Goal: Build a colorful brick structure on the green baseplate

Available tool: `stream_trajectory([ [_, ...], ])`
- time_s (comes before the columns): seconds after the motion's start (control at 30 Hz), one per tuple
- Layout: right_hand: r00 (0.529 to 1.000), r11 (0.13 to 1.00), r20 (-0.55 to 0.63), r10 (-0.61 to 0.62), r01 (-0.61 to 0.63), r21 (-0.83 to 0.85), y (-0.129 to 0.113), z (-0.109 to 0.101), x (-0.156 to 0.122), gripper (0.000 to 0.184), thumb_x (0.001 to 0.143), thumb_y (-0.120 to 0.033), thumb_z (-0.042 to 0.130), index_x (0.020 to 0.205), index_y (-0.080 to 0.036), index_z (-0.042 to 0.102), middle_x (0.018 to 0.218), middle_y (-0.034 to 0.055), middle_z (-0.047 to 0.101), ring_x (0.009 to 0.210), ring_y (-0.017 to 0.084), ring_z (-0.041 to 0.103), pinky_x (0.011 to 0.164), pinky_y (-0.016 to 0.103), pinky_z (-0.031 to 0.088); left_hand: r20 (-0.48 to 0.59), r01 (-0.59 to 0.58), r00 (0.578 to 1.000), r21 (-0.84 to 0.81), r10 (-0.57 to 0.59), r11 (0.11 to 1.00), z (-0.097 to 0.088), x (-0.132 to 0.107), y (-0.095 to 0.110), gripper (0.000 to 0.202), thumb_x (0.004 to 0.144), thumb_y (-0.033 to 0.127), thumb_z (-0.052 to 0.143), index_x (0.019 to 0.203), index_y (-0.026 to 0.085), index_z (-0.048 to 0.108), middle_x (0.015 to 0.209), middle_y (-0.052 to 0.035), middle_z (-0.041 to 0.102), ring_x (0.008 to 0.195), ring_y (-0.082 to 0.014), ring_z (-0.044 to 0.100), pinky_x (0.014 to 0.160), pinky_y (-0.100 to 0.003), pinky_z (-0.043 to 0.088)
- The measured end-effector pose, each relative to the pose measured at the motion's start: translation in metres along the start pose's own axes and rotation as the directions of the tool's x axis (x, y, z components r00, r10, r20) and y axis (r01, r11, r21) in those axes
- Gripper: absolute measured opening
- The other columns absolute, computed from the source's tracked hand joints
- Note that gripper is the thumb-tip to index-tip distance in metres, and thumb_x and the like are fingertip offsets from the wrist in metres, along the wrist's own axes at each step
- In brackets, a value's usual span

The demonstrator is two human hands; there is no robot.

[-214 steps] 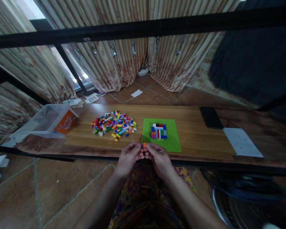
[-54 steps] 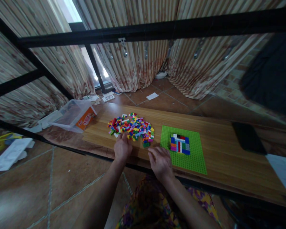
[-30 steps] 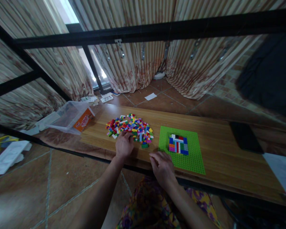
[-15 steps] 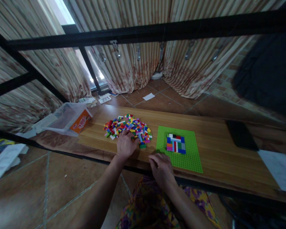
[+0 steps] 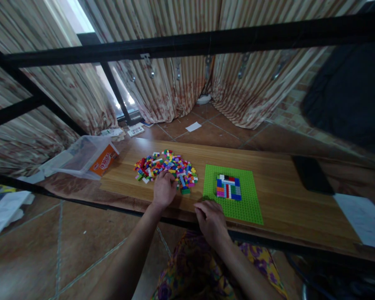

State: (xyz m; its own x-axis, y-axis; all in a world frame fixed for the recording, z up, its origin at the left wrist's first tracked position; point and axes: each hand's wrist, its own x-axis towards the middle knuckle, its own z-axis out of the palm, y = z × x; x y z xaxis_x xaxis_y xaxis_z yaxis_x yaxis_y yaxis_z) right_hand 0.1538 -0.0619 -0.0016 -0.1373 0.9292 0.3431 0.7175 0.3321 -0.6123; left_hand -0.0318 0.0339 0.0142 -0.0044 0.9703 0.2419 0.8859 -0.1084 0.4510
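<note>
My left hand (image 5: pixel 164 189) is at the near side of a heap of small coloured building bricks (image 5: pixel 156 165), its fingers bent down among them. Whatever may be between those fingertips is hidden. Resting by the table's front edge, my right hand (image 5: pixel 211 214) has its fingers curled together at the near left corner of a green baseplate (image 5: pixel 251 200). I cannot see if it holds anything. On the baseplate sits a flat, roughly square block of joined bricks (image 5: pixel 228 187) in blue, white, red, orange, pink and other colours.
The wooden table (image 5: pixel 278 200) carries a clear plastic box (image 5: pixel 81 160) with an orange label at left. A dark flat object (image 5: pixel 312 175) and a white sheet (image 5: pixel 362 218) lie at right. A black metal bar (image 5: pixel 181 43) with hooks crosses above the table.
My left hand has shifted slightly within the near side of the brick heap, fingers drawn in more. My right hand has stayed put. The view has turned a little.
</note>
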Motion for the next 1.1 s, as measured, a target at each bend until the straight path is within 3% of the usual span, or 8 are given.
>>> stream_trajectory([
  [0.13,0.999,0.999,-0.013,0.038,-0.037,0.04,-0.002,-0.002,0.0,0.018,0.09,-0.017,0.053,0.088,-0.023,0.07,0.084,0.0039,0.07,0.085,0.02,0.061,0.082,0.034,0.043,-0.036,0.016,0.999,-0.134,-0.021,0.991,-0.007,-0.001,0.003,0.002,0.078,0.017,0.058,0.077,0.019,0.059,0.094,-0.007,0.063,0.095,-0.0206,0.059,0.089,-0.036,0.046],
  [0.23,0.993,0.983,-0.045,0.113,-0.105,0.153,-0.007,-0.007,0.004,0.019,0.091,-0.02,0.052,0.09,-0.022,0.071,0.085,0.0046,0.071,0.085,0.02,0.062,0.082,0.035,0.045,-0.017,0.113,0.991,-0.449,-0.135,0.886,-0.016,-0.008,0.013,0.007,0.078,0.025,0.061,0.077,0.019,0.058,0.08,-0.0018,0.061,0.077,-0.0153,0.058,0.075,-0.029,0.048],
  [0.33,0.969,0.907,-0.072,0.235,-0.192,0.376,-0.017,-0.016,0.014,0.02,0.091,-0.029,0.054,0.097,-0.022,0.071,0.088,0.005,0.071,0.085,0.019,0.063,0.08,0.033,0.048,0.173,0.284,0.953,-0.792,-0.247,0.54,-0.023,-0.022,0.032,0.021,0.074,0.036,0.069,0.077,0.018,0.059,0.068,0.0028,0.058,0.062,-0.0102,0.055,0.062,-0.024,0.045],
  [0.43,0.926,0.753,-0.05,0.374,-0.272,0.599,-0.028,-0.024,0.025,0.024,0.088,-0.038,0.059,0.102,-0.022,0.071,0.09,0.0043,0.071,0.083,0.018,0.064,0.077,0.031,0.051,0.345,0.404,0.891,-0.899,-0.296,0.167,-0.026,-0.04,0.053,0.033,0.065,0.039,0.078,0.085,0.018,0.063,0.073,0.0023,0.063,0.063,-0.0088,0.058,0.06,-0.022,0.046],
  [0.53,0.908,0.596,0.022,0.419,-0.293,0.748,-0.037,-0.028,0.034,0.026,0.084,-0.04,0.064,0.102,-0.022,0.071,0.09,0.0034,0.072,0.082,0.017,0.064,0.076,0.031,0.052,0.398,0.426,0.866,-0.904,-0.303,0.03,-0.029,-0.054,0.071,0.037,0.06,0.037,0.082,0.089,0.019,0.069,0.08,0.0002,0.068,0.07,-0.0098,0.063,0.066,-0.023,0.05],
  [0.7,0.907,0.481,0.033,0.421,-0.253,0.839,-0.042,-0.03,0.034,0.022,0.081,-0.035,0.068,0.098,-0.022,0.072,0.084,0.0012,0.072,0.077,0.016,0.064,0.073,0.03,0.051,0.36,0.405,0.892,-0.905,-0.274,0.131,-0.041,-0.061,0.091,0.03,0.065,0.034,0.079,0.089,0.019,0.073,0.085,-0.002,0.073,0.072,-0.011,0.063,0.068,-0.024,0.052],
  [0.93,0.918,0.52,0.035,0.396,-0.256,0.815,-0.041,-0.039,0.028,0.012,0.08,-0.031,0.068,0.086,-0.023,0.074,0.077,-0.0008,0.072,0.07,0.014,0.064,0.069,0.027,0.051,0.27,0.325,0.945,-0.85,-0.186,0.414,-0.051,-0.064,0.094,0.024,0.074,0.038,0.073,0.087,0.018,0.07,0.078,-0.0019,0.07,0.07,-0.0136,0.063,0.067,-0.025,0.052],
  [1.1,0.888,0.393,0.191,0.419,-0.366,0.843,-0.039,-0.038,0.021,0.014,0.072,-0.035,0.073,0.077,-0.022,0.075,0.069,-0.0005,0.071,0.065,0.015,0.062,0.065,0.028,0.05,0.32,0.349,0.937,-0.85,-0.14,0.395,-0.046,-0.073,0.082,0.022,0.073,0.038,0.073,0.075,0.017,0.066,0.064,0.0005,0.063,0.059,-0.011,0.057,0.058,-0.023,0.049],
])
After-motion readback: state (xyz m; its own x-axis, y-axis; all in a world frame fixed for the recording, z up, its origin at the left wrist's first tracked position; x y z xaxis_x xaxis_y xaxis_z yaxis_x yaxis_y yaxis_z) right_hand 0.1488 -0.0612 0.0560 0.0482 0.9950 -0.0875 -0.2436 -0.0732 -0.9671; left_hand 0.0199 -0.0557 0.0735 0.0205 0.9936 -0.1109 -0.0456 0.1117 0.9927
